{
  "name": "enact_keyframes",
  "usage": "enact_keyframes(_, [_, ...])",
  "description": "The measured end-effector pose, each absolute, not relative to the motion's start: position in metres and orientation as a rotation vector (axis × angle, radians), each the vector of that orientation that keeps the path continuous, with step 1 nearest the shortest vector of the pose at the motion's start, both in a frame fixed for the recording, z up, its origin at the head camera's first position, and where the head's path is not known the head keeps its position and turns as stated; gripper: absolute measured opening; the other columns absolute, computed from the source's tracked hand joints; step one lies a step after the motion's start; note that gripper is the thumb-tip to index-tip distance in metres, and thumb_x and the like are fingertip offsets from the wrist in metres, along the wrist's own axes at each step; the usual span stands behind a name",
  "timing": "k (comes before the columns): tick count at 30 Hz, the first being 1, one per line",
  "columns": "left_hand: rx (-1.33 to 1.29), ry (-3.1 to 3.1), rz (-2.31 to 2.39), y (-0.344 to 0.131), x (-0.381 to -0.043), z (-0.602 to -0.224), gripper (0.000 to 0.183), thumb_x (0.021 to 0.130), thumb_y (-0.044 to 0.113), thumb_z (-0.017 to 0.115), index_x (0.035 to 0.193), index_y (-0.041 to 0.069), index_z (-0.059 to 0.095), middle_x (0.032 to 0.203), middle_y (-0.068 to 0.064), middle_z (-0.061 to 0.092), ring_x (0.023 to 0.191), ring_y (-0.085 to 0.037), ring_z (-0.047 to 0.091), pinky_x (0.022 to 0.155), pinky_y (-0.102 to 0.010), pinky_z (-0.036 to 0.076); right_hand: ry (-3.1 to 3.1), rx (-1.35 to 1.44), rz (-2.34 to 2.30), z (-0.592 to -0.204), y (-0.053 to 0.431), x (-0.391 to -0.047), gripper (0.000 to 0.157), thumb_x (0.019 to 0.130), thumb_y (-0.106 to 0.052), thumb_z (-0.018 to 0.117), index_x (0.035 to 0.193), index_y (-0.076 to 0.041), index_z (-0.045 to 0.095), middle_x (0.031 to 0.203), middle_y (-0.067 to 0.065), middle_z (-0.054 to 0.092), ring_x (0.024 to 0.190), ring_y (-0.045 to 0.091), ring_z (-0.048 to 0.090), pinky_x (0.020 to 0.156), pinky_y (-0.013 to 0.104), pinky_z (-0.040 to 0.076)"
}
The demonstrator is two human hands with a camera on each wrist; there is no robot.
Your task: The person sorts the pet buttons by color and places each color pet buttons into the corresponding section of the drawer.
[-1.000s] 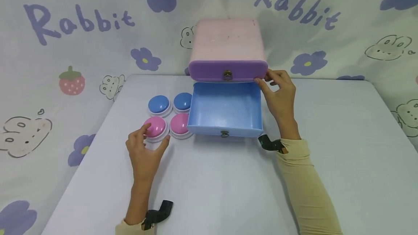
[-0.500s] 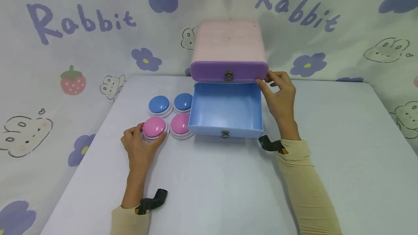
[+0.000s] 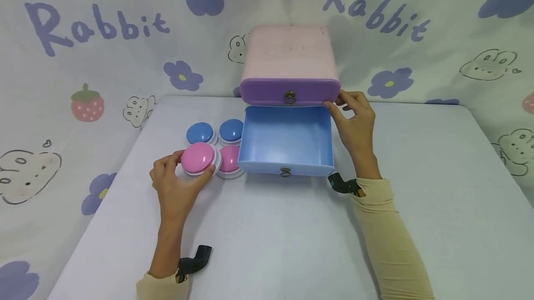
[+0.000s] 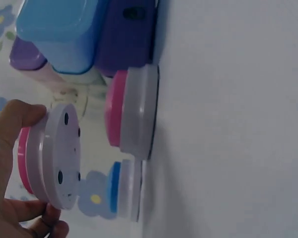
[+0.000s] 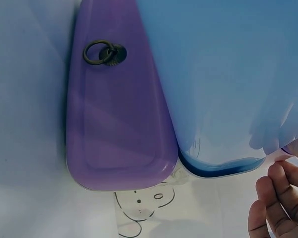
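My left hand [image 3: 177, 184] pinches a pink dome-topped push button [image 3: 198, 157] by its white rim, thumb on one side and fingers on the other. Its white underside [image 4: 64, 158], dotted with small dark holes, is off the table in the left wrist view. Another pink push button [image 3: 229, 158] stands just right of it, with two blue push buttons [image 3: 200, 132] behind. My right hand [image 3: 358, 121] holds the right side of a small chest of drawers [image 3: 292, 54], thumb at the lower corner of its purple top drawer front. Below that, a blue drawer [image 3: 288, 137] is pulled out, with nothing inside.
A purple lower drawer front [image 5: 114, 114] with a ring pull sits beneath the blue drawer in the right wrist view. The white table [image 3: 283, 244] ends at a printed cloth backdrop [image 3: 125, 63] right behind the chest.
My left hand has closed its thumb and fingers round the front pink push button and raised it from the table. My right hand keeps its hold on the chest, and the blue drawer stays out.
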State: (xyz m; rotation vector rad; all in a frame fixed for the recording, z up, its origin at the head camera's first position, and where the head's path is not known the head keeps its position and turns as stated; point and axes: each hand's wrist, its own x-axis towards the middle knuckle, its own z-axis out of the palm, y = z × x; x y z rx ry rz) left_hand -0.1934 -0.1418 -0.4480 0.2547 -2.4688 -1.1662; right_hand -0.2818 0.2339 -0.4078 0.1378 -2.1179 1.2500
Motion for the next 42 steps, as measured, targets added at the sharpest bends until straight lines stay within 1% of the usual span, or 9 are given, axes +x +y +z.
enact_keyframes(4, [0.170, -2.445, -1.219, -0.131, -0.196, -0.430, 0.074, 0.077, 0.030, 0.087, 0.137, 0.004, 0.055, 0.130, -0.014, 0.044, 0.129, -0.023, 0.032, 0.095, -0.054, 0.042, -2.125, 0.123, 1.244, -0.407, 0.234, -0.281, 0.044, 0.087, -0.021, 0.080, 0.126, -0.005, 0.070, 0.108, 0.011, 0.063, 0.100, 0.020, 0.057, 0.084, 0.036, 0.043])
enact_keyframes(8, [0.128, -2.440, -1.265, -0.119, -0.200, -0.410, 0.073, 0.078, 0.030, 0.087, 0.138, 0.004, 0.054, 0.130, -0.012, 0.044, 0.130, -0.021, 0.032, 0.098, -0.055, 0.044, -2.120, 0.137, 1.244, -0.407, 0.233, -0.282, 0.044, 0.087, -0.021, 0.080, 0.126, -0.004, 0.070, 0.108, 0.012, 0.063, 0.100, 0.021, 0.057, 0.084, 0.032, 0.043])
enact_keyframes(14, [0.004, -2.422, -1.321, -0.096, -0.209, -0.393, 0.070, 0.076, 0.028, 0.088, 0.136, 0.007, 0.058, 0.127, -0.010, 0.046, 0.129, -0.019, 0.032, 0.100, -0.051, 0.041, -2.108, 0.149, 1.243, -0.407, 0.234, -0.282, 0.044, 0.086, -0.020, 0.081, 0.125, -0.003, 0.070, 0.107, 0.012, 0.064, 0.099, 0.021, 0.058, 0.084, 0.033, 0.044])
enact_keyframes(19, [-0.098, -2.403, -1.354, -0.076, -0.214, -0.389, 0.070, 0.073, 0.027, 0.089, 0.134, 0.009, 0.060, 0.125, -0.008, 0.047, 0.128, -0.019, 0.033, 0.099, -0.052, 0.039, -2.099, 0.156, 1.232, -0.406, 0.235, -0.283, 0.043, 0.086, -0.019, 0.081, 0.124, -0.003, 0.070, 0.107, 0.012, 0.064, 0.099, 0.021, 0.058, 0.085, 0.033, 0.044])
enact_keyframes(26, [-0.223, -2.394, -1.386, -0.049, -0.217, -0.388, 0.073, 0.071, 0.032, 0.091, 0.133, 0.009, 0.061, 0.125, -0.008, 0.047, 0.127, -0.020, 0.033, 0.095, -0.050, 0.041, -2.101, 0.171, 1.244, -0.407, 0.234, -0.282, 0.043, 0.086, -0.016, 0.081, 0.124, -0.002, 0.070, 0.107, 0.012, 0.065, 0.099, 0.021, 0.058, 0.086, 0.033, 0.045])
enact_keyframes(31, [-0.295, -2.401, -1.304, -0.037, -0.221, -0.392, 0.074, 0.070, 0.039, 0.090, 0.131, 0.009, 0.062, 0.124, -0.009, 0.048, 0.125, -0.023, 0.034, 0.097, -0.049, 0.035, -2.084, 0.184, 1.240, -0.406, 0.233, -0.282, 0.043, 0.085, -0.016, 0.082, 0.124, -0.002, 0.070, 0.107, 0.012, 0.065, 0.098, 0.021, 0.058, 0.086, 0.033, 0.045])
enact_keyframes(35, [-0.323, -2.395, -1.197, -0.037, -0.225, -0.394, 0.076, 0.075, 0.049, 0.084, 0.136, 0.010, 0.060, 0.121, -0.010, 0.049, 0.120, -0.027, 0.038, 0.099, -0.051, 0.030, -2.093, 0.175, 1.240, -0.405, 0.231, -0.283, 0.044, 0.086, -0.019, 0.081, 0.125, -0.003, 0.070, 0.107, 0.012, 0.064, 0.098, 0.021, 0.057, 0.086, 0.034, 0.045])
enact_keyframes(37, [-0.328, -2.347, -1.204, -0.042, -0.225, -0.395, 0.071, 0.079, 0.046, 0.081, 0.137, 0.011, 0.060, 0.119, -0.011, 0.050, 0.117, -0.027, 0.041, 0.097, -0.049, 0.031, -2.101, 0.167, 1.239, -0.405, 0.231, -0.282, 0.044, 0.086, -0.020, 0.081, 0.125, -0.003, 0.070, 0.107, 0.012, 0.064, 0.098, 0.021, 0.057, 0.086, 0.034, 0.045])
enact_keyframes(42, [-0.281, -2.193, -1.338, -0.058, -0.226, -0.404, 0.048, 0.085, 0.022, 0.078, 0.130, 0.007, 0.065, 0.112, -0.014, 0.055, 0.111, -0.026, 0.047, 0.092, -0.042, 0.038, -2.121, 0.146, 1.228, -0.406, 0.233, -0.282, 0.045, 0.086, -0.021, 0.081, 0.126, -0.004, 0.069, 0.108, 0.011, 0.064, 0.099, 0.022, 0.058, 0.084, 0.033, 0.043])
